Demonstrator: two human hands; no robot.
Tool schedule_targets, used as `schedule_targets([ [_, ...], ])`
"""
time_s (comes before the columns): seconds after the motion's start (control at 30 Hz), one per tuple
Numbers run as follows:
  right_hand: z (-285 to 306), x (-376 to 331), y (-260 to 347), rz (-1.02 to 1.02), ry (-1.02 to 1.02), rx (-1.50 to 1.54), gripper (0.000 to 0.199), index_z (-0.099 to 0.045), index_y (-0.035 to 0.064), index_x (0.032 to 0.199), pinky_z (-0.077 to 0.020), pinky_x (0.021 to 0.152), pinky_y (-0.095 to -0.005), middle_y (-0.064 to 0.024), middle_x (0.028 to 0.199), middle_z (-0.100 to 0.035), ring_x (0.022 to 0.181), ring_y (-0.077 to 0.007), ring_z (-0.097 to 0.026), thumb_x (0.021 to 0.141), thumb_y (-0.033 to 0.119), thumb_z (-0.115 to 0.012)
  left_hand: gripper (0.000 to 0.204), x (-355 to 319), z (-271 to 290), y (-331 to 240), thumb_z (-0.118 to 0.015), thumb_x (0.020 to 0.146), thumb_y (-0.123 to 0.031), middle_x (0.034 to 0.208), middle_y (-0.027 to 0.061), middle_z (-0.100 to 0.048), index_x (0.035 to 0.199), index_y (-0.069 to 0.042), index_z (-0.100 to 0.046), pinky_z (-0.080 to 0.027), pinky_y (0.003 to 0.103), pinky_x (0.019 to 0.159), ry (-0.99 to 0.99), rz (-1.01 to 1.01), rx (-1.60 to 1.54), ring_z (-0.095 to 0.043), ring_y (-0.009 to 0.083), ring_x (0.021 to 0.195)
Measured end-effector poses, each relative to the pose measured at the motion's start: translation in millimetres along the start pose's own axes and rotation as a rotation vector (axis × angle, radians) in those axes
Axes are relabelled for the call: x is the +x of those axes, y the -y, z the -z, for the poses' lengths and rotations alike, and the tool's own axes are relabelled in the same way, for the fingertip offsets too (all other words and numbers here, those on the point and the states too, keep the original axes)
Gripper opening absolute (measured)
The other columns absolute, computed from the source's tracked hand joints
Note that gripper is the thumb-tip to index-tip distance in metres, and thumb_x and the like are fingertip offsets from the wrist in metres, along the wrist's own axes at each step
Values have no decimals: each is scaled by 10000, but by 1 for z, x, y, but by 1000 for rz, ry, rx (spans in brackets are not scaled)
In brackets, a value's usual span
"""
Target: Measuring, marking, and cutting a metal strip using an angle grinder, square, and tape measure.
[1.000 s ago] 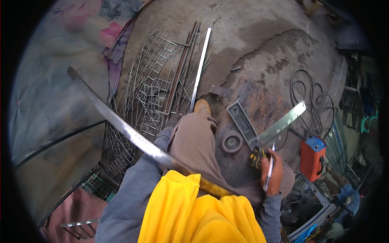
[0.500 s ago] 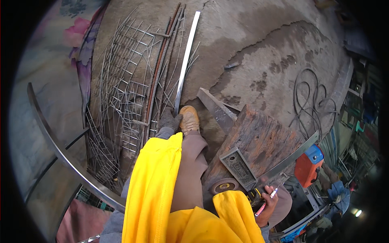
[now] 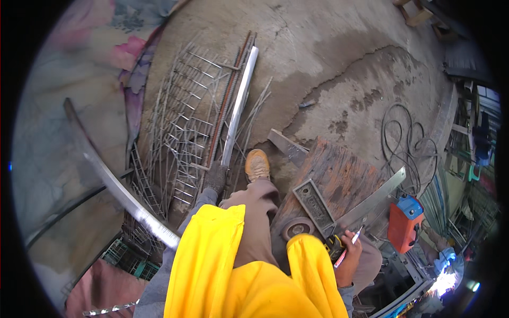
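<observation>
My left hand, in a dark glove, is closed around the near end of a long shiny metal bar. The bar points away from me, over the rebar mesh. My bare right hand grips a white marker pen, its tip pointing up and right. Beside those fingers is a yellow and black tape measure; whether the hand holds it too, I cannot tell. A metal square and a grey rectangular metal piece lie on a worn wooden block nearby.
Wire mesh and rebar cover the floor at left. Another metal bar crosses the far left. A round disc sits by the block. To the right are an orange and blue machine, a coiled cable and bright welding light.
The view has shifted, so the scene sits lower. My left hand and its bar have moved left, closer over the rebar. Bright welding light now shows at lower right. My right hand still holds the marker.
</observation>
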State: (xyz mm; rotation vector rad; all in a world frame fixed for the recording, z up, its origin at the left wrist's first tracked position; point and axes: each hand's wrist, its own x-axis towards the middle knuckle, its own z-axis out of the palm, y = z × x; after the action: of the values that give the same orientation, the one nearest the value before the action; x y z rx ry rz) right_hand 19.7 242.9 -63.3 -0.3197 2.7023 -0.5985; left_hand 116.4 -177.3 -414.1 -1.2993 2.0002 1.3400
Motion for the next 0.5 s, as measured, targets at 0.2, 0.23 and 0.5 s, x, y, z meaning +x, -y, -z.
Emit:
schedule_targets([
  [0.2,-2,9,-3,55,48,42,753,-583,41,1341,-418,1155,-498,-200,1355,-626,1342,-433,-529,728,261,-960,490,-118,91,75,-602,1034,-433,1188,201,-705,1339,-50,-630,-543,453,921,-118,-197,123,-697,345,1040],
  [0.23,-1,8,-7,75,1,55,720,-588,18,1345,-448,1117,-472,-202,1314,-639,1275,-406,-584,760,240,-945,486,-142,116,102,-606,1033,-436,1161,194,-710,1326,-50,-633,-552,452,896,-150,-222,139,-704,338,1004],
  [0.5,18,3,-2,-20,-219,438,699,-570,-29,1381,-494,1035,-381,-162,1232,-661,1145,-260,-644,860,302,-898,472,-270,219,10,-712,997,-508,782,82,-644,1168,-81,-606,-485,365,438,-352,209,-410,-595,179,519],
])
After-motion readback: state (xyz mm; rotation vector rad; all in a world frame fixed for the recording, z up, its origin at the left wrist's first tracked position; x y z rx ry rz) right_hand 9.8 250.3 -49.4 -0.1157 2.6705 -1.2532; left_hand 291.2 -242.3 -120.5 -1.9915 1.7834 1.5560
